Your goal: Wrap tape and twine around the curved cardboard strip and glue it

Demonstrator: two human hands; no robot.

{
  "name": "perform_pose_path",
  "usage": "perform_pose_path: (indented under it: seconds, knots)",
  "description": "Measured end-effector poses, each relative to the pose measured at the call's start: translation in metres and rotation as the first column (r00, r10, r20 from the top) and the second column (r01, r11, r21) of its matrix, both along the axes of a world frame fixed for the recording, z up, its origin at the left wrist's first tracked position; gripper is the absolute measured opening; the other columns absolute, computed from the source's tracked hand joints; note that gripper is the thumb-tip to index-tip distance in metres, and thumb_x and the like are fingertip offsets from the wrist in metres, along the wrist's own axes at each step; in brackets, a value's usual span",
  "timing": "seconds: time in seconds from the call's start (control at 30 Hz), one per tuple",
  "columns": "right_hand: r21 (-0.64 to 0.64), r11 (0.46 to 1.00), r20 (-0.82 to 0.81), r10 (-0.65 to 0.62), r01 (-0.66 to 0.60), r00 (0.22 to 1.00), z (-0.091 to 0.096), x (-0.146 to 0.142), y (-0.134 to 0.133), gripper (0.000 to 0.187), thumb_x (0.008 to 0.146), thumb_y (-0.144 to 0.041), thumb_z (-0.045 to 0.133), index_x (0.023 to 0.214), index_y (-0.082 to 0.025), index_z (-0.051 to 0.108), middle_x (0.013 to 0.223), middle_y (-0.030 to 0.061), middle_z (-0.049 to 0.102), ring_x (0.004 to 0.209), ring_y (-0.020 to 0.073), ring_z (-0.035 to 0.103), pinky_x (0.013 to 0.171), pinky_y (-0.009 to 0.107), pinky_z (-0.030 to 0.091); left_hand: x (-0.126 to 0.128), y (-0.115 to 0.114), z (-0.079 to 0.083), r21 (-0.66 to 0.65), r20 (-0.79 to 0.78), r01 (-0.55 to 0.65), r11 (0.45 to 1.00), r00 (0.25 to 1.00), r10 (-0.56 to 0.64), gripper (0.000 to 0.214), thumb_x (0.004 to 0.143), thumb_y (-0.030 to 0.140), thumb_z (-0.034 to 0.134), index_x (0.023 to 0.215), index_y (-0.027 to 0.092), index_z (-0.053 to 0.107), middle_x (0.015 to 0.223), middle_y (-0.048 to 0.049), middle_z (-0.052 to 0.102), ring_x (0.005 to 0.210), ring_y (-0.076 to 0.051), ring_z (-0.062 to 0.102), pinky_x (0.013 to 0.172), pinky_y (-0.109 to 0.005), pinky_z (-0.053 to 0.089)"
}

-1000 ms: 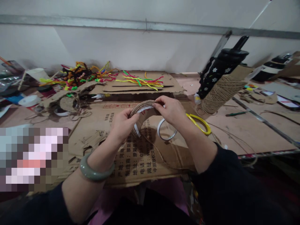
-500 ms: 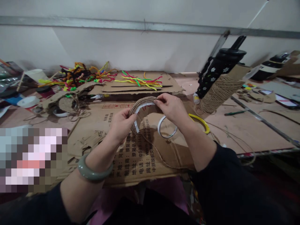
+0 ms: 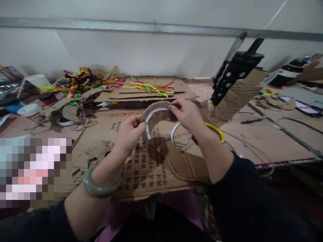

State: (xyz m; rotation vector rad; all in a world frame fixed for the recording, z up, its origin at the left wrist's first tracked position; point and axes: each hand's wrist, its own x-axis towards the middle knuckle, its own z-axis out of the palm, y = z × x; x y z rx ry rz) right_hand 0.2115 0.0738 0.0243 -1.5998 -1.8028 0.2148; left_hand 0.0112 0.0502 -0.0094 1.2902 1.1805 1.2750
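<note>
Between both hands, above the printed cardboard (image 3: 136,168), is a curved band wound with brown jute twine (image 3: 155,107), a white strip along its inner edge. My left hand (image 3: 130,131) pinches the band's left side between thumb and fingers. The fingertips of my right hand (image 3: 188,114) are closed on the band's right end, which they partly hide. A loose strand of twine (image 3: 168,163) trails from the band across the cardboard. Just below my right hand lie a white ring (image 3: 172,138) and a yellow ring (image 3: 222,133), each partly covered by the hand or forearm.
A twine cone (image 3: 234,99) leans beside a black flowered object (image 3: 233,69) at the right. Coloured fuzzy stems (image 3: 151,88) lie on cardboard at the back. A twine-and-cardboard piece (image 3: 72,112), a white lid (image 3: 29,109) and paint jars stand left. A green pen-like tool (image 3: 252,121) lies right.
The hands and the band have shifted very slightly, with the grip unchanged. The white strip at the band's right end shows a bit more fully. Everything else lies as before.
</note>
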Motion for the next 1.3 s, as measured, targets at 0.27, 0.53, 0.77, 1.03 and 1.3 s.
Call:
perform_pose_path:
  seconds: [0.27, 0.53, 0.77, 1.03, 1.3]
  knots:
    - [-0.018, 1.000, 0.002, 0.023, -0.023, 1.000, 0.000, -0.005, -0.004, 0.020, 0.087, -0.032, 0.056, 0.093, -0.019, 0.069, 0.085, 0.0042, 0.072, 0.072, 0.0176, 0.058, 0.064, 0.030, 0.038, -0.003, 0.004, -0.004, 0.020, -0.111, -0.053, 0.998, 0.992, 0.055, 0.006, 0.064, 0.022, 0.064, 0.068, 0.018, 0.061, 0.055, 0.0041, 0.055, 0.050, -0.010, 0.046, 0.049, -0.023, 0.036]
    - [-0.017, 1.000, 0.014, 0.013, -0.013, 1.000, 0.000, -0.004, -0.004, 0.020, 0.087, -0.033, 0.057, 0.093, -0.019, 0.070, 0.086, 0.0056, 0.072, 0.076, 0.0194, 0.060, 0.067, 0.031, 0.040, -0.001, 0.001, 0.002, -0.039, -0.071, -0.025, 0.999, 0.997, 0.022, 0.013, 0.060, 0.026, 0.068, 0.068, 0.017, 0.062, 0.058, 0.0018, 0.059, 0.052, -0.011, 0.049, 0.052, -0.024, 0.038]
    - [0.044, 0.999, -0.049, -0.001, 0.003, 0.999, -0.001, 0.003, 0.000, 0.021, 0.087, -0.033, 0.055, 0.091, -0.018, 0.069, 0.081, 0.0043, 0.071, 0.070, 0.0170, 0.058, 0.065, 0.029, 0.040, -0.001, 0.000, 0.002, -0.085, -0.105, 0.065, 0.994, 0.992, -0.074, 0.017, 0.062, 0.029, 0.072, 0.073, 0.016, 0.068, 0.064, -0.0014, 0.066, 0.057, -0.014, 0.056, 0.054, -0.025, 0.043]
    - [0.052, 0.999, -0.062, 0.003, 0.000, 0.998, -0.003, 0.004, 0.003, 0.022, 0.087, -0.033, 0.055, 0.090, -0.018, 0.070, 0.079, 0.0040, 0.070, 0.068, 0.0164, 0.058, 0.064, 0.029, 0.039, -0.001, 0.000, 0.001, -0.053, -0.105, 0.083, 0.995, 0.991, -0.088, 0.017, 0.063, 0.027, 0.073, 0.074, 0.016, 0.068, 0.064, -0.0021, 0.066, 0.060, -0.016, 0.059, 0.057, -0.027, 0.046]
    - [0.048, 0.998, -0.038, -0.031, 0.033, 0.999, 0.000, 0.006, 0.002, 0.021, 0.086, -0.033, 0.056, 0.091, -0.018, 0.070, 0.081, 0.0047, 0.070, 0.071, 0.0179, 0.058, 0.065, 0.029, 0.039, -0.002, 0.001, -0.001, -0.075, -0.173, 0.113, 0.991, 0.977, -0.124, 0.019, 0.062, 0.025, 0.070, 0.078, 0.015, 0.068, 0.068, -0.0019, 0.065, 0.059, -0.014, 0.055, 0.057, -0.026, 0.043]
